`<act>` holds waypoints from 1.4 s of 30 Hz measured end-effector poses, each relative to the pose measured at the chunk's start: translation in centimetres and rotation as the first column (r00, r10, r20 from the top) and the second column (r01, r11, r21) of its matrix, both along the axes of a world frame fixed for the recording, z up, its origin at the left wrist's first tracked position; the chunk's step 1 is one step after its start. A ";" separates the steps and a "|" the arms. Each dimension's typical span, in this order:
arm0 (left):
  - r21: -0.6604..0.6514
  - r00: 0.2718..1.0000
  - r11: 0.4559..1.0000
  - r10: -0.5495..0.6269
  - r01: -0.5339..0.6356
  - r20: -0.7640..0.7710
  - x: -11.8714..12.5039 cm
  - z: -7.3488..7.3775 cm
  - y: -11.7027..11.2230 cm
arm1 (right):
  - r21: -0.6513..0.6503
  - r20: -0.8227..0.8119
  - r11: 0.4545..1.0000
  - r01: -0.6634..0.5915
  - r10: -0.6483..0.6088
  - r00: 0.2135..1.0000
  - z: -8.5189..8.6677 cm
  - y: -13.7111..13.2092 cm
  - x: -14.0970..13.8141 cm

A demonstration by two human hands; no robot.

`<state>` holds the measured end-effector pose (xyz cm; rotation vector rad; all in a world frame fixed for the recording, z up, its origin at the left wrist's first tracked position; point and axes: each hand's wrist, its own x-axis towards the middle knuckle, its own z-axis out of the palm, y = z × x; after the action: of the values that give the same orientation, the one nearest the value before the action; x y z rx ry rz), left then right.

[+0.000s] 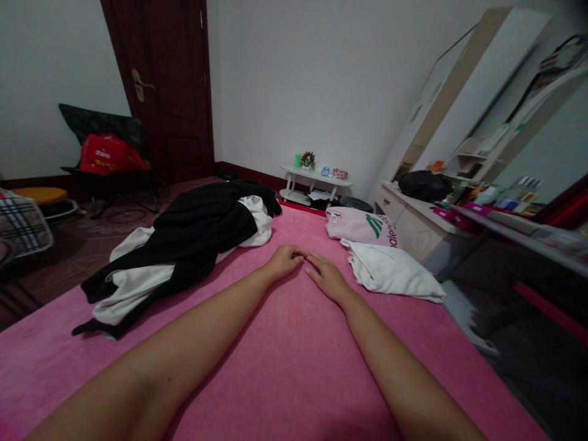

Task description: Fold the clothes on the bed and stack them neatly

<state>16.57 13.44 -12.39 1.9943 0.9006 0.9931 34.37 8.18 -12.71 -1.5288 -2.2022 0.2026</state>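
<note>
Both my arms stretch forward over a pink bed cover [294, 361]. My left hand [285, 260] rests on the cover with its fingers curled under, and nothing shows in them. My right hand [327, 275] lies flat on the cover beside it, fingers out, and the fingertips of the two hands nearly touch. A heap of black and white clothes [184, 245] lies to the left of my hands. To the right lie a folded white garment [390, 272] and, behind it, a folded pink shirt [362, 226] with green print.
A dark red door [169, 92] stands at the back left, with a chair holding a red bag [108, 153] beside it. A small white table [315, 177] stands against the far wall. A cluttered desk [459, 214] and white cabinet line the right side.
</note>
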 end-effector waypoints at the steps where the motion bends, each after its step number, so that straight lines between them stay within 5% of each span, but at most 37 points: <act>1: 0.004 1.000 1.000 -0.001 0.001 -0.002 0.0 0.0 0.0 | 0.000 0.000 1.000 0.001 -0.001 1.000 0.0 0.0 0.0; 7: 0.124 0.992 0.992 0.002 0.014 -0.126 -0.5 0.5 0.1 | 0.008 -0.025 1.000 -0.006 0.007 1.000 -0.1 0.0 0.2; 10: 0.314 0.955 0.945 0.174 -0.094 -0.239 -1.5 2.0 0.2 | 0.015 -0.024 1.000 -0.011 0.011 1.000 -0.2 0.2 0.3; 12: 0.461 0.900 0.858 0.365 -0.225 -0.240 -2.7 3.9 0.2 | 0.014 -0.016 1.000 -0.008 0.009 1.000 -0.3 0.2 0.3; 15: 0.615 0.751 0.652 0.645 -0.444 -0.142 -5.3 7.4 0.0 | 0.008 0.000 1.000 -0.004 0.004 1.000 -0.2 0.2 0.3; 18: 0.616 0.506 0.436 0.859 -0.656 -0.070 -8.4 10.1 0.0 | 0.001 0.000 1.000 -0.004 0.004 1.000 -0.1 0.0 0.2; 21: 0.521 0.320 0.356 0.934 -0.776 -0.161 -11.3 11.1 0.6 | -0.006 0.001 1.000 0.001 -0.001 1.000 0.0 -0.1 0.2; 24: 0.432 0.276 0.409 0.900 -0.804 -0.337 -13.1 11.1 1.3 | -0.015 0.005 1.000 0.005 -0.005 1.000 0.2 -0.1 0.1; 29: 0.392 0.324 0.513 0.830 -0.764 -0.455 -13.8 11.3 1.8 | -0.025 -0.013 1.000 0.009 -0.009 1.000 0.1 -0.2 0.1; 32: 0.414 0.406 0.490 0.871 -0.767 -0.277 -13.8 13.0 1.3 | -0.019 -0.070 1.000 0.000 -0.001 0.998 0.3 -0.3 -0.1; 34: 0.408 0.527 0.495 0.849 -0.767 -0.041 -13.1 14.9 0.2 | -0.002 -0.198 1.000 0.000 -0.001 0.980 0.9 -0.5 -0.6; 37: 0.341 0.745 0.663 0.589 -0.667 0.314 -9.9 17.5 -2.9 | 0.000 -0.557 1.000 -0.014 0.011 0.830 3.1 -1.1 -2.2; 40: 0.286 0.876 0.909 0.147 -0.302 0.459 -4.9 18.4 -7.1 | 0.038 -0.828 0.991 -0.130 0.104 0.551 6.1 -1.9 -4.4; 42: 0.262 0.884 0.965 -0.106 -0.019 0.455 -2.0 18.2 -9.4 | 0.101 -0.886 0.983 -0.150 0.158 0.437 7.9 -2.4 -5.5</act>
<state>14.57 4.07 5.82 1.8416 0.4732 1.5456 28.88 5.78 -4.83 -0.8283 -1.4117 0.8555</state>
